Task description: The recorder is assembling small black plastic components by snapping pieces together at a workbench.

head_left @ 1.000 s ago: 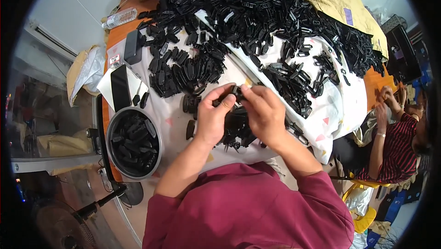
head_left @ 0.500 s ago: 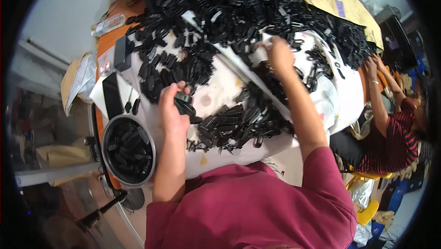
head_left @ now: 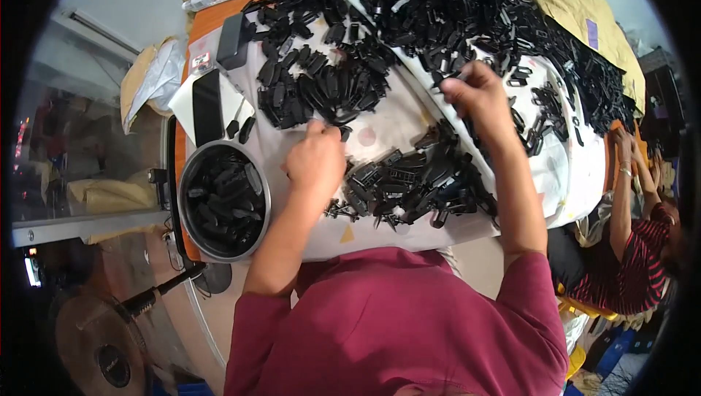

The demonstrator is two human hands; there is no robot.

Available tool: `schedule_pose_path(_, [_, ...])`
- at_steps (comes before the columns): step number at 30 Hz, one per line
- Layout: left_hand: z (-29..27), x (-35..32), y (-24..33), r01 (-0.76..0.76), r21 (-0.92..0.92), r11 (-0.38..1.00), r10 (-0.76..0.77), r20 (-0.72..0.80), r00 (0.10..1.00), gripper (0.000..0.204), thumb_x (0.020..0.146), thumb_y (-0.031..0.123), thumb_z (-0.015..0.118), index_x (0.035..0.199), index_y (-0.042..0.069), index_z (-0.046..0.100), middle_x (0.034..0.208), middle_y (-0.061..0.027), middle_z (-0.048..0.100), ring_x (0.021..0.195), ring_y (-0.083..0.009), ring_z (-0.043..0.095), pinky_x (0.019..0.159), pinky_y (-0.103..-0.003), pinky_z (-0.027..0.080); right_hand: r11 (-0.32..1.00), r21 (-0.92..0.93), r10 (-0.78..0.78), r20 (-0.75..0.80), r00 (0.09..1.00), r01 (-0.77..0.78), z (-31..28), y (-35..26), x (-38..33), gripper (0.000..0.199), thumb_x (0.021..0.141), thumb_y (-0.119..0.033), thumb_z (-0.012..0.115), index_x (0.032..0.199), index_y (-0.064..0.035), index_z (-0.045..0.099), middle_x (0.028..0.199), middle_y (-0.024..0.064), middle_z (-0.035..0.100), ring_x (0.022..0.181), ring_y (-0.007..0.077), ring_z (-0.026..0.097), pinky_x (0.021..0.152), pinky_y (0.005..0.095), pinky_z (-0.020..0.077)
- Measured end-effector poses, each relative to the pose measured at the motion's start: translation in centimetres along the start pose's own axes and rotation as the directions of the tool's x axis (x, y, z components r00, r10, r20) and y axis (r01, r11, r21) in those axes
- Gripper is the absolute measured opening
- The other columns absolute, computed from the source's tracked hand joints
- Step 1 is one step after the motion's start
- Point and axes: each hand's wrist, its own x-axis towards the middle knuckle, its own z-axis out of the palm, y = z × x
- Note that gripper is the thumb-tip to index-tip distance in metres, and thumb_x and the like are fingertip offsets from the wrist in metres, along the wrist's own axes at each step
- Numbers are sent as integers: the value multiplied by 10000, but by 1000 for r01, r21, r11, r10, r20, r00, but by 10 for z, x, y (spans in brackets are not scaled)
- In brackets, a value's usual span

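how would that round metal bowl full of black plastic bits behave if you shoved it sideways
The metal bowl would probably slide, not tip: it looks wide and low. Its smooth rim may be slippery. The black plastic pieces inside lie loose, so they would likely shift and rattle, and they seem light.

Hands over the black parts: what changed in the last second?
A second ago both hands met over the near pile of black plastic parts. Since then the left hand moved left to the edge of the left heap, and the right hand reached out to the far pile. The metal bowl of parts and the white cloth stayed put.
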Motion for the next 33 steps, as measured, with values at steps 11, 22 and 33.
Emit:
schedule_pose_path(11, [-17, -2, 37, 33, -983, -183, 75, 20, 997, 333, 790, 26, 607, 1104, -15, 503, 949, -92, 577, 640, -97, 535, 567, -216, 453, 638, 718, 135, 251, 959, -278, 54, -2, -68, 162, 832, -138, 573, 927, -12, 537, 726, 101, 586, 591, 191, 619, 458, 245, 516])
schedule_pose_path(22, [-22, -5, 41, 56, -998, -41, 172, 48, 984, 297, 753, 55, 659, 1030, -10, 573, 849, -52, 604, 654, -98, 547, 593, -221, 440, 785, 597, 93, 151, 984, -166, 37, -21, -88, 111, 841, -121, 561, 812, -23, 518, 614, 77, 557, 396, 136, 503, 337, 216, 385])
schedule_pose_path(33, [-15, 4, 57, 20, -996, -83, 147, 7, 989, 343, 783, 124, 651, 1079, -23, 563, 903, -41, 610, 635, -73, 529, 562, -202, 437, 989, 91, -115, -25, 993, 117, 51, -11, -83, 170, 841, -158, 583, 884, -11, 511, 621, 40, 583, 471, 74, 517, 419, 180, 389])
